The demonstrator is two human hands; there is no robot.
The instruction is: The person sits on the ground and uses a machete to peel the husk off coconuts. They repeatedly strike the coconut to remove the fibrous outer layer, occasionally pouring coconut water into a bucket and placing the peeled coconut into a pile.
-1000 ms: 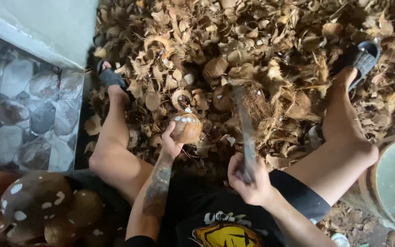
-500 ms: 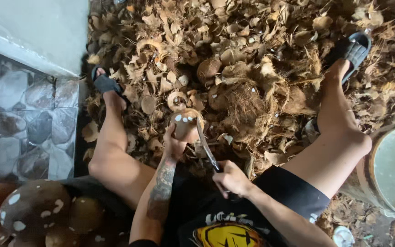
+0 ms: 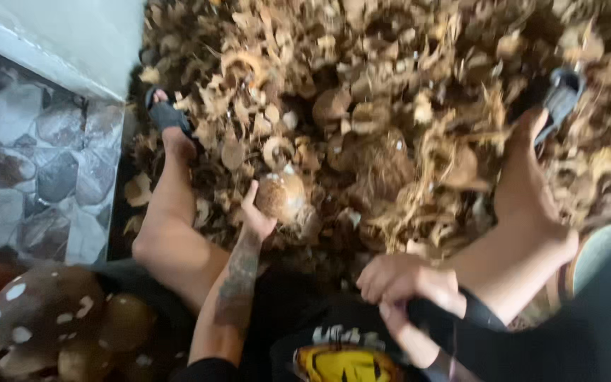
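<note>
Item: one coconut (image 3: 282, 198), partly husked, held in the left hand (image 3: 257, 216) just left of frame centre, between the person's spread legs. Left hand: cupped around the nut from its 7 o'clock side, thumb up along the left flank, fingers beneath; grip closed on it. Right hand (image 3: 403, 284): at 5 o'clock from the nut, drawn back close to the body, fist clenched around a dark handle (image 3: 436, 325) that runs down toward the lower right; the blade end is blurred and cannot be made out. Step in hand, as a judgement: the trimming of the nut's outer fibre, caught with the tool pulled away from the work. The next move calls for the left hand to keep the nut steady and turned to an unworked face, with the fingers well apart from the line of any cut. Condition of the nut: rounded, pale brown, with a lighter bare patch near 1 o'clock and darker fibre clinging at its lower side; motion blur hides finer detail. Surroundings: a deep litter of dry husk pieces (image 3: 390, 106) from 10 to 3 o'clock; black sandals on both feet, left sandal (image 3: 166, 114) at 10 o'clock; further brown, white-flecked nuts (image 3: 44, 318) heaped at 8 o'clock.
</note>
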